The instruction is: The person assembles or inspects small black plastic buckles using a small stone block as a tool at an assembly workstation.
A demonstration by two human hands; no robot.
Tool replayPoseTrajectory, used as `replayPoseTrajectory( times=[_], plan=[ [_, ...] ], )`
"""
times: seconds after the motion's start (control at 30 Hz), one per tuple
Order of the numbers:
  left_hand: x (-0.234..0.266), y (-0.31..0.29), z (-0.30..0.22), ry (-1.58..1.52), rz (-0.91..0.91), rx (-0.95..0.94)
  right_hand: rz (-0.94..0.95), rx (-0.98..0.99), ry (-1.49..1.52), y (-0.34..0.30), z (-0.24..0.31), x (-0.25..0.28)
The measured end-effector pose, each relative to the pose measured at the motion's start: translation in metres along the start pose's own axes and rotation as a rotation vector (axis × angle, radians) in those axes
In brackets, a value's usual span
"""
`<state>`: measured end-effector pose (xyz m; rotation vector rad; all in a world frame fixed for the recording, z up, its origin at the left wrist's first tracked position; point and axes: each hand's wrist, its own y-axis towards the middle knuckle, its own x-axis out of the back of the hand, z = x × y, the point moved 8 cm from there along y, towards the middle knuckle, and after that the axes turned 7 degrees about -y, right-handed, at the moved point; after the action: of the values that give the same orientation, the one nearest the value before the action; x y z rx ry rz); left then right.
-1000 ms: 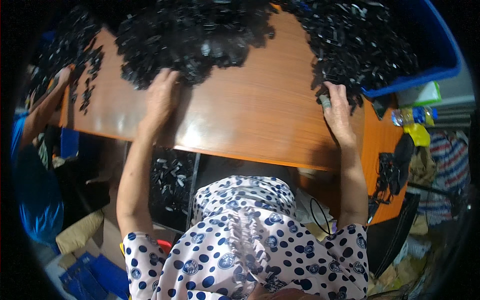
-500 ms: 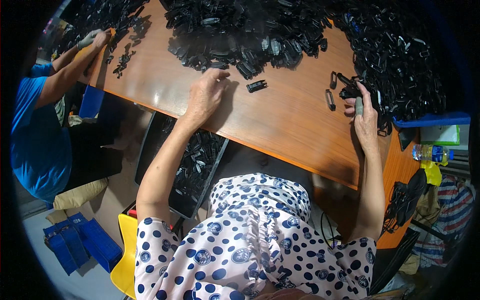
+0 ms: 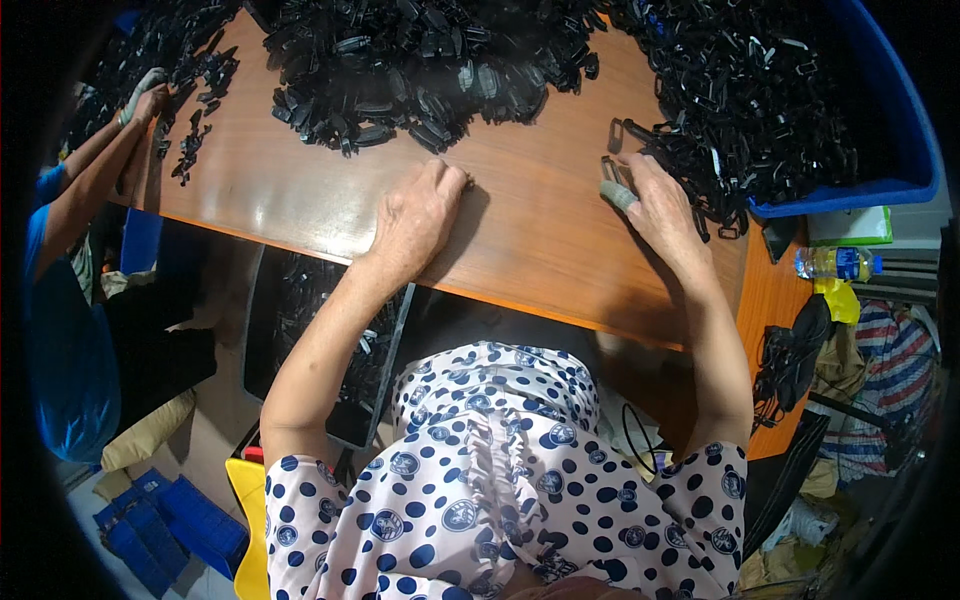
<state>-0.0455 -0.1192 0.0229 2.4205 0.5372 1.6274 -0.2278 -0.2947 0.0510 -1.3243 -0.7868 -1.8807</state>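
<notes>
My left hand (image 3: 420, 215) is curled closed over the table, knuckles up. A small dark bit shows at its fingertips; the fingers hide most of the black plastic buckle part they close on. Right of it, my right hand (image 3: 655, 205) wears a grey finger cover (image 3: 618, 196). Its fingertips pinch around a slim black loop-shaped plastic piece (image 3: 609, 168) at the table surface. A second black loop piece (image 3: 615, 134) lies just beyond that hand, apart from it.
Black plastic parts are heaped at the far middle (image 3: 400, 80) and at the right, by a blue bin (image 3: 890, 190). A tray of black parts (image 3: 395, 345) sits below the table edge. A co-worker's hands (image 3: 145, 98) work at the far left. A bottle (image 3: 835, 263) stands at right.
My view has shifted. The buckle part that lay bare beside my left hand is no longer visible, and that hand has closed over its place. My right hand moved left from the heap to the loop piece.
</notes>
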Motion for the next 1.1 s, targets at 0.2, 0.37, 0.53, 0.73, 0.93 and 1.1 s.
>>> replayPoseTrajectory(
  times=[0.2, 0.37, 0.53, 0.73, 0.93, 1.1],
  plan=[
    [0.000, -0.007, -0.007, 0.019, 0.037, 0.061, -0.109, 0.057, -0.201, 0.010, -0.022, -0.025],
    [0.004, -0.015, -0.005, 0.081, 0.127, 0.167, 0.211, -0.133, 0.738, -0.011, -0.026, -0.044],
    [0.003, -0.009, -0.042, -0.070, 0.237, 0.053, 0.317, -0.359, 1.259, -0.036, 0.014, -0.063],
    [-0.015, -0.008, -0.053, -0.660, 0.192, 0.174, 0.497, -0.202, 1.257, -0.047, 0.056, -0.086],
    [-0.025, -0.008, -0.055, -0.721, 0.132, 0.221, 0.556, -0.327, 1.329, -0.055, 0.050, -0.092],
    [-0.032, -0.010, -0.051, -0.699, 0.143, 0.179, 0.561, -0.324, 1.369, -0.052, 0.053, -0.086]
  ],
)
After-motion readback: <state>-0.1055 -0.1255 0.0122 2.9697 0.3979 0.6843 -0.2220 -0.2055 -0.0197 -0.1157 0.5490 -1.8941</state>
